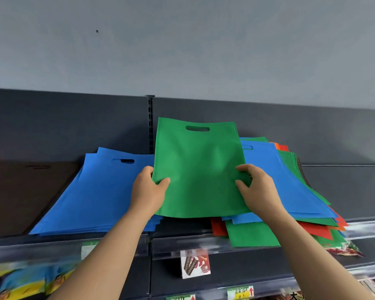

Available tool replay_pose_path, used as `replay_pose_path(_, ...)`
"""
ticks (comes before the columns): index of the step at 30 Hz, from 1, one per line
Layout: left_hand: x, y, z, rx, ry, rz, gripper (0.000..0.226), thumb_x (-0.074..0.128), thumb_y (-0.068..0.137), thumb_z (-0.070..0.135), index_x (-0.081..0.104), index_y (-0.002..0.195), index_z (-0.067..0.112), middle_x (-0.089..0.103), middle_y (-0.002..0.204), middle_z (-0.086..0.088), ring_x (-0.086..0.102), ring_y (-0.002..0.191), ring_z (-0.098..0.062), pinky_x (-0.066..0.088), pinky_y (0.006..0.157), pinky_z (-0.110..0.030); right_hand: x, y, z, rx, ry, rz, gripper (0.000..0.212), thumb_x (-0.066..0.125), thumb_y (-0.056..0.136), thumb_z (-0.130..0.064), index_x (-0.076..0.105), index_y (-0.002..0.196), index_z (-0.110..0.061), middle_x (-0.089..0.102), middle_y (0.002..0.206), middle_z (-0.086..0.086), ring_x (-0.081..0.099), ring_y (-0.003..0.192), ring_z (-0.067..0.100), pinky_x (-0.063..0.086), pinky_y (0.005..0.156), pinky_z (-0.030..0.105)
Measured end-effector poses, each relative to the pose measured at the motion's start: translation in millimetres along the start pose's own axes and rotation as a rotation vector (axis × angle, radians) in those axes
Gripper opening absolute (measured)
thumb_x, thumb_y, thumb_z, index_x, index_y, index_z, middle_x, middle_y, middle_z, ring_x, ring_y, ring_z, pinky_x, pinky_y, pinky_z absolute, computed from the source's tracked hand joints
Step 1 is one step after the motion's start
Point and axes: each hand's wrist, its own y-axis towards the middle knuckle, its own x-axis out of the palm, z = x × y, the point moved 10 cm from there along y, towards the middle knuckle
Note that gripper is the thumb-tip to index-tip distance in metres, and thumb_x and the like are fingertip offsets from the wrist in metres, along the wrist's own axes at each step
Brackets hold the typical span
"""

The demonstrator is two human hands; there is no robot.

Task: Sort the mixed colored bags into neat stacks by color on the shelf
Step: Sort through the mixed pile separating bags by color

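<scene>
Holding green bag [197,169] tilted up over shelf [351,191], handle slot at top. Pinching its left edge with left hand [147,189], thumb on front. Pinching its right edge with right hand [258,191], fingertips curled onto front. Hanging between blue stack [95,200] at left and mixed pile [294,198] at right, overlapping both. Noting dark brown stack [20,195] further left, flat on shelf.

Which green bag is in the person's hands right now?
The flat green fabric bag with the cut-out handle, in front: left hand and right hand pinch its side edges. Other green bags lie in the mixed pile.
</scene>
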Motion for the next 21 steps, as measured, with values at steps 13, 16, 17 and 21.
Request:
replay_pose_path(13, -194, -9, -84, -0.118, 0.082, 0.144, 0.021, 0.068, 0.083, 0.018, 0.055, 0.1, 0.017, 0.06, 0.087, 0.008, 0.055, 0.07, -0.002, 0.035, 0.05, -0.018, 119, -31, -169, -0.157, 0.093, -0.142, 0.037, 0.058, 0.089, -0.01, 0.054, 0.126, -0.017, 0.057, 0.12, 0.002, 0.055, 0.09, 0.017, 0.048, 0.077, 0.031)
replay_pose_path(16, -248, -14, -106, -0.14, 0.113, 0.174, 0.025, 0.068, 0.081, 0.015, 0.054, 0.102, 0.018, 0.059, 0.088, 0.009, 0.053, 0.07, -0.001, 0.034, 0.051, -0.016, 151, -44, -216, -0.177, 0.115, -0.172, 0.037, 0.057, 0.088, -0.01, 0.055, 0.124, -0.017, 0.058, 0.12, 0.004, 0.057, 0.093, 0.02, 0.051, 0.083, 0.037)
replay_pose_path(17, -266, -16, -113, -0.143, 0.128, 0.189, 0.026, 0.068, 0.081, 0.014, 0.054, 0.102, 0.018, 0.059, 0.088, 0.008, 0.053, 0.069, -0.002, 0.035, 0.052, -0.016, 162, -49, -231, -0.186, 0.12, -0.185, 0.037, 0.056, 0.089, -0.01, 0.054, 0.125, -0.017, 0.058, 0.12, 0.004, 0.055, 0.093, 0.018, 0.05, 0.083, 0.034)
replay_pose_path(21, -339, -26, -139, -0.149, 0.2, 0.238, 0.024, 0.066, 0.083, 0.012, 0.05, 0.099, 0.021, 0.056, 0.088, 0.008, 0.049, 0.067, 0.001, 0.032, 0.05, -0.015, 206, -71, -290, -0.21, 0.159, -0.242, 0.036, 0.054, 0.092, -0.011, 0.052, 0.127, -0.018, 0.055, 0.121, 0.004, 0.053, 0.088, 0.017, 0.049, 0.073, 0.033)
